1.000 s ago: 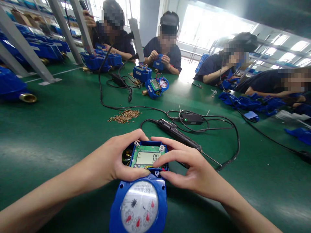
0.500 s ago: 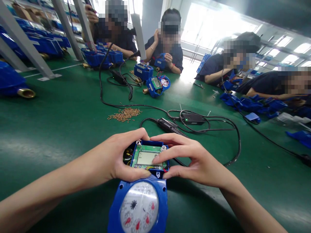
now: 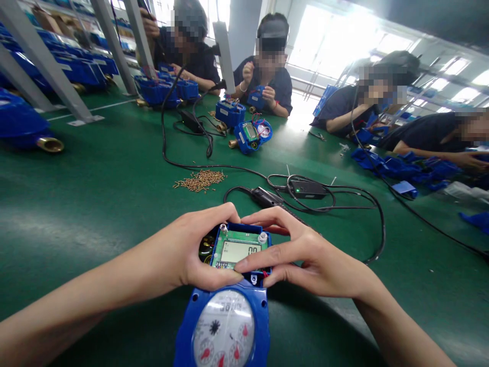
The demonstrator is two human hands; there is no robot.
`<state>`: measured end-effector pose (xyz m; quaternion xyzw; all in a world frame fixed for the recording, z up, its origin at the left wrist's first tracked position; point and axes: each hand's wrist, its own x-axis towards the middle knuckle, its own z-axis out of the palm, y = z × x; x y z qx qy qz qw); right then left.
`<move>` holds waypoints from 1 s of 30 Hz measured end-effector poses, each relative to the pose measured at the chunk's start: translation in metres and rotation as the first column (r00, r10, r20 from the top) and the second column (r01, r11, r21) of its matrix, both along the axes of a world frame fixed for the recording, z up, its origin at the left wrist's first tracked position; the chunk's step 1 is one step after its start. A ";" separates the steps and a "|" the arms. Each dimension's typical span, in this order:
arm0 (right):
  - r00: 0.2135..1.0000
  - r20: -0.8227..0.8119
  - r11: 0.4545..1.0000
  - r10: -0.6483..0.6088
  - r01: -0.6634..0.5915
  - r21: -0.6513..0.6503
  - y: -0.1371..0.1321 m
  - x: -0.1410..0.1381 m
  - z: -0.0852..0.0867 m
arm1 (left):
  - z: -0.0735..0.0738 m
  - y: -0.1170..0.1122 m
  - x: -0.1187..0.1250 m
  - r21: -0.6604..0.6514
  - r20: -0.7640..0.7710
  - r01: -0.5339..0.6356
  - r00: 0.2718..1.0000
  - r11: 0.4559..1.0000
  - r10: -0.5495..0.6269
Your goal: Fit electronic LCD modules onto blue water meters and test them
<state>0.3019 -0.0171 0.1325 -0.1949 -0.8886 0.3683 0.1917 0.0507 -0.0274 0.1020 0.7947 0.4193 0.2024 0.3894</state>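
A blue water meter (image 3: 225,321) with a round dial lies on the green table (image 3: 114,193) right in front of me. Its open upper compartment holds a green circuit board (image 3: 239,250) with a small display. My left hand (image 3: 191,250) wraps around the left side of that compartment, thumb along its lower edge. My right hand (image 3: 305,255) grips the right side, with fingers curled over the top edge and across the board's lower right corner. Both hands hold the meter.
A black electric screwdriver (image 3: 267,198) with coiled cable and its power adapter (image 3: 307,188) lie just behind the meter. A pile of brass screws (image 3: 200,180) sits further left. Several seated people handle blue meters (image 3: 250,135) across the table. Blue parts (image 3: 397,165) lie at right.
My right hand has slid leftward over the board; its fingers now curl tighter around the compartment and cover the lower right corner. The view has shifted slightly.
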 end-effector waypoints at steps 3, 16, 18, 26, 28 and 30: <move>0.999 -0.019 0.999 0.032 -0.032 -0.010 0.002 0.001 -0.003 | 0.004 0.000 -0.002 -0.035 0.006 0.016 1.000 0.999 -0.016; 0.995 -0.093 0.997 0.032 -0.039 -0.074 0.002 0.000 -0.007 | 0.001 -0.011 -0.001 0.029 0.088 -0.009 0.996 1.000 0.007; 0.995 -0.091 0.996 0.034 -0.041 -0.074 0.002 0.000 -0.007 | -0.002 -0.009 -0.003 0.034 0.083 0.013 0.996 0.999 -0.016; 0.997 -0.071 0.996 0.032 -0.037 -0.075 0.001 -0.001 -0.006 | -0.001 -0.009 -0.002 0.051 0.066 -0.016 0.998 0.999 0.012; 0.998 -0.060 0.997 0.021 -0.026 -0.076 0.000 -0.001 -0.005 | 0.000 -0.012 0.003 0.057 0.072 -0.053 0.996 0.997 0.048; 0.999 -0.035 0.998 0.011 -0.013 -0.060 -0.001 -0.001 -0.004 | 0.000 -0.015 0.008 0.056 0.076 -0.091 0.993 0.994 0.087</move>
